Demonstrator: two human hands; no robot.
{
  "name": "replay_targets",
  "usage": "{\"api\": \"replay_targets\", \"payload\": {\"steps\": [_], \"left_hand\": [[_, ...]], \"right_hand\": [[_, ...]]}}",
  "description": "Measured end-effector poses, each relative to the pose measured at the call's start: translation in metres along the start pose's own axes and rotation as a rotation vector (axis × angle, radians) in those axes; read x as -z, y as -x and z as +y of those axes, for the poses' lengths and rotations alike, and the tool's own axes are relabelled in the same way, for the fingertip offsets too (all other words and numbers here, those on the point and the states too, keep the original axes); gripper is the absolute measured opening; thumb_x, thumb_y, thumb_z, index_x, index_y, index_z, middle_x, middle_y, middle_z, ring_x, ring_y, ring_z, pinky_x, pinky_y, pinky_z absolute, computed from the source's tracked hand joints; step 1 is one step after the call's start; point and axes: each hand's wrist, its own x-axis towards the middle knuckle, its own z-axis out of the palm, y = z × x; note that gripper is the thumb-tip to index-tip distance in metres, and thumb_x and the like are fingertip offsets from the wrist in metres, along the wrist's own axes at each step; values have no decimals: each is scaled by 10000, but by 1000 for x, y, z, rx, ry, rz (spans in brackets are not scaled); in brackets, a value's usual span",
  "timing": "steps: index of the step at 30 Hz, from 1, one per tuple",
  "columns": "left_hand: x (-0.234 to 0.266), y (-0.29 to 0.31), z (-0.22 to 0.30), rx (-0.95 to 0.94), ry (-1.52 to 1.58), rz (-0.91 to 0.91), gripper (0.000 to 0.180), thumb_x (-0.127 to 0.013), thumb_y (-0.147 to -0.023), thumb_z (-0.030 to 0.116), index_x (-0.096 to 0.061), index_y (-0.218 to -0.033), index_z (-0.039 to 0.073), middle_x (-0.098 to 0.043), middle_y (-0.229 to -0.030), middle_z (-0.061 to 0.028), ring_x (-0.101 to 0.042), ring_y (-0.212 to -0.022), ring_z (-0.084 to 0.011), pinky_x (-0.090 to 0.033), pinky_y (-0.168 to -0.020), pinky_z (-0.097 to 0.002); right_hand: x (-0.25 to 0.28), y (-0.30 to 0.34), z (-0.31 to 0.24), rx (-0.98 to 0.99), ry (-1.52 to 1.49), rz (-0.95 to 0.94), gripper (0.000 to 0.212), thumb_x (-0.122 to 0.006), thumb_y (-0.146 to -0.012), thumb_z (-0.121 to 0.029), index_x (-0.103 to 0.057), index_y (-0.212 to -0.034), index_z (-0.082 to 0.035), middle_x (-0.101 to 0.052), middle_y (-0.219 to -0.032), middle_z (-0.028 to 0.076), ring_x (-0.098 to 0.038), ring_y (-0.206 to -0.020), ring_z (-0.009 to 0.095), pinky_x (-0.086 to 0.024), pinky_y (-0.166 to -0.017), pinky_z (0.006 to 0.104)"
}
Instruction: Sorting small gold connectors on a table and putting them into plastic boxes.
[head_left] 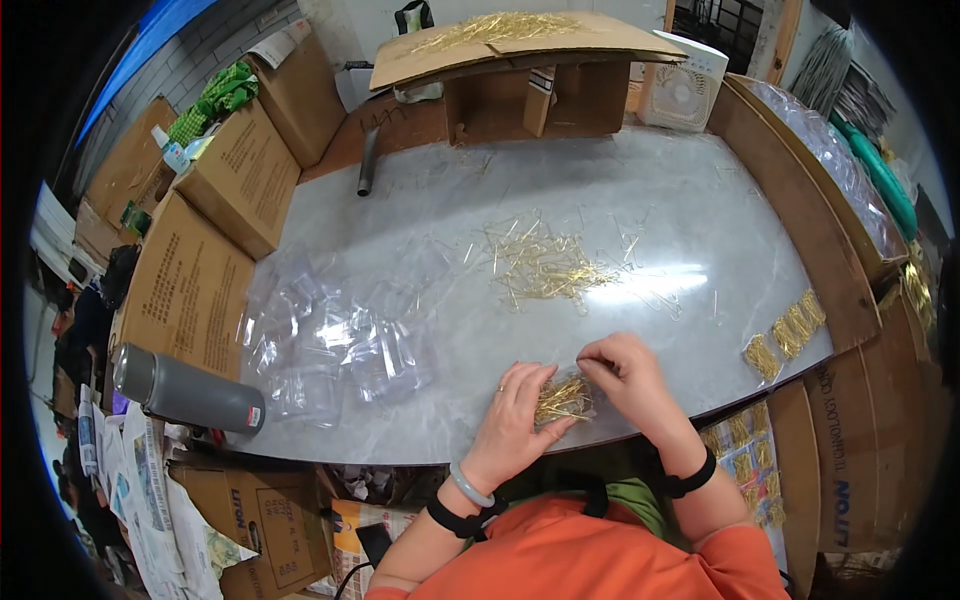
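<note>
A small bundle of gold pins [562, 398] lies at the near edge of the grey table [640, 190], low in the frame and a little right of centre, seemingly inside a small clear bag, though the plastic is hard to make out. My left hand [520, 405] rests on the bundle's left side, fingers bent and pressing down on it with the thumb tucked under its lower edge. My right hand [625, 372] sits just to the right, fingers curled and pinching the bundle's upper right end. The two hands almost meet over the pins.

Above them, in the middle of the frame, a loose heap of gold pins [545, 265] is scattered across the table, well apart from my hands. To the left of centre lies a spread of empty clear bags [335, 335]. At the right edge of the table, filled packets of pins [790, 330] lie in a short row.

A grey flask [190, 392] lies on its side at the lower left, just beside the table's corner. Brown cardboard boxes [215, 230] line the left side. At the top of the frame a sheet of cardboard [620, 38] over a wooden stand carries more gold pins, with a white fan [680, 92] just right of it. A dark tube [367, 160] lies at the upper left of the table.
</note>
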Motion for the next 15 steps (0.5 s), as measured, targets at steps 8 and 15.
{"api": "replay_targets", "payload": {"steps": [8, 15], "left_hand": [[0, -1, 0, -61, -42, 33, 670, -856, -790, 206, -539, -1346, 10, -579, -1275, -188, -545, -1231, -408, -430, -1072, -490], [-1, -2, 1, -30, -7, 3, 665, -825, -828, 239, -527, -1374, 4, -557, -1307, -201, -504, -1283, -414, -412, -1115, -508]], "right_hand": [[13, 16, -12, -101, -132, -2, 163, -746, -924, -126, -738, -1055, -29, -670, -830, 63, -611, -766, 169, -494, -692, 296], [19, 41, -7, -244, -142, -128, 214, -769, -902, -133, -722, -1073, -14, -728, -917, 135, -697, -761, 231, -545, -692, 319]]}}
